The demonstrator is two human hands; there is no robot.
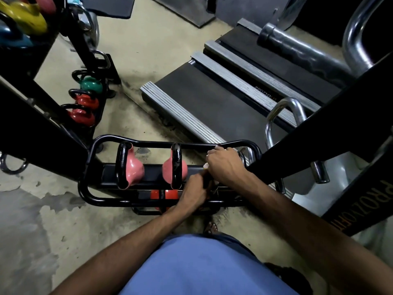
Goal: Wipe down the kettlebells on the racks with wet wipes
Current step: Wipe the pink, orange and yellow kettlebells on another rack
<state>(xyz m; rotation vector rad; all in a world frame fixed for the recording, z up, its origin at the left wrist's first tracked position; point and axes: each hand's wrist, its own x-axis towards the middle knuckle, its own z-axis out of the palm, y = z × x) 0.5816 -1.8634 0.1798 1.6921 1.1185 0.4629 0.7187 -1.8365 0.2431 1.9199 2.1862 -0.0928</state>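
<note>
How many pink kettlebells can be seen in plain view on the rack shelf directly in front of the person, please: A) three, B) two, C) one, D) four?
B: only the left pink kettlebell and the right pink kettlebell show on the rack shelf, each with a black handle.

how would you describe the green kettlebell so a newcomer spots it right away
Start at the tall black metal rack on the left and follow it down to its lowest shelf. Three black-handled kettlebells sit there in a row; the green kettlebell is farthest away, the only green beside two red kettlebells.
</note>
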